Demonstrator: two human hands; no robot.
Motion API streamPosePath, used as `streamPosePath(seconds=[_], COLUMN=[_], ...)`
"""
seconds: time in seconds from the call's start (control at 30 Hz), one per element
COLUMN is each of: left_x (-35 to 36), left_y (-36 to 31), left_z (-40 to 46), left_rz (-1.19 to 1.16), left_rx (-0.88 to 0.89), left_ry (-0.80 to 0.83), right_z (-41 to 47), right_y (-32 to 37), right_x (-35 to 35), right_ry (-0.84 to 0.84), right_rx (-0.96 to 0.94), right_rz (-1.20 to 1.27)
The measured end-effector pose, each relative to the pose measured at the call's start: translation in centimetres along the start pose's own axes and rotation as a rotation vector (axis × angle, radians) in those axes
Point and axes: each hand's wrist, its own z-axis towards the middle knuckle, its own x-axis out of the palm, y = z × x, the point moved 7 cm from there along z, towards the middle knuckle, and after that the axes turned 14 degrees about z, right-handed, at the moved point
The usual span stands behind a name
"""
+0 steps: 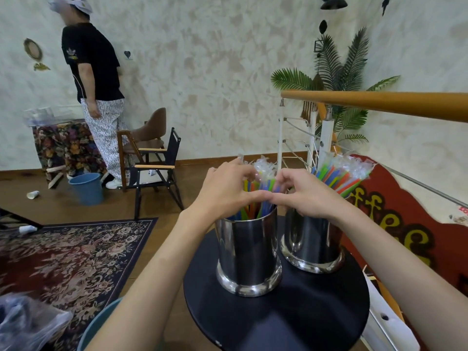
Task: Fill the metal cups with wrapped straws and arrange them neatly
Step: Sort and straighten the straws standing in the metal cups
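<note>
Head view shows your round black table (pixel 304 312) carrying two metal cups; the near cup (pixel 249 252) stands directly under both hands. Your left hand (pixel 225 188) and right hand (pixel 307 193) curl around its wrapped straws (pixel 255 196), thumbs touching.

The straws (pixel 255 196) are green, blue, orange and yellow. The two cups (pixel 249 252) are mirror-bright silver on a black round table (pixel 278 320). The rug (pixel 68 252) bears pale flowers on dark red with a navy border; the bucket (pixel 86 188) is blue.
</note>
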Motion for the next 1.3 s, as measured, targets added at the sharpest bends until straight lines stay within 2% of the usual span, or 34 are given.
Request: streamPosePath(seconds=[0.2,0.37,0.67,1.03,1.3], left_x=[-0.3,-0.4,-1.9,-2.0,-1.6], left_y=[0.4,0.8,1.3,1.0,2.4], left_z=[-0.2,-0.1,-0.1,-0.4,-0.1], left_rz=[-0.166,-0.238,-0.309,-0.136,0.023], left_rx=[0.000,0.015,0.007,0.102,0.015], left_ry=[0.042,0.046,-0.089,-0.138,-0.176], right_z=[0.1,-0.1,-0.1,-0.7,-0.6], right_y=[0.2,-0.1,-0.4,0.0,0.2], right_x=[0.3,0.3,-0.3,-0.8,-0.7], right_ry=[0.015,0.081,0.116,0.135,0.124], right_rx=[-0.033,0.014,0.143,0.187,0.146], right_rz=[-0.090,0.030,0.109,0.091,0.025])
